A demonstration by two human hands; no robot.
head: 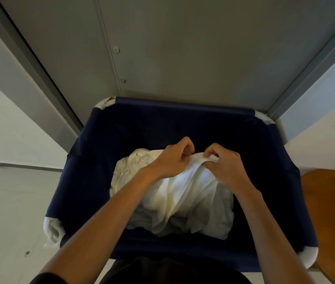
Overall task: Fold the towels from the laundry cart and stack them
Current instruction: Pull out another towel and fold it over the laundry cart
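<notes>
Ahead: a grey metal panel [183, 48] is standing, seamed, with screws showing.
Left: a white wall [2, 130] is catching soft light.
Right: a brown wooden surface [330, 212] is showing.

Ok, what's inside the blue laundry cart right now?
A heap of white towels, one edge pinched by left hand and right hand. The cart floor beneath the heap is covered.

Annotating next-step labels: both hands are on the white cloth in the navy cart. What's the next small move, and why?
Probably slide the hands apart along the edge and lift. The left hand and right hand pinch one edge of the crumpled white towel close together, while most of it lies bunched inside the navy fabric laundry cart, not yet spread for folding.
</notes>
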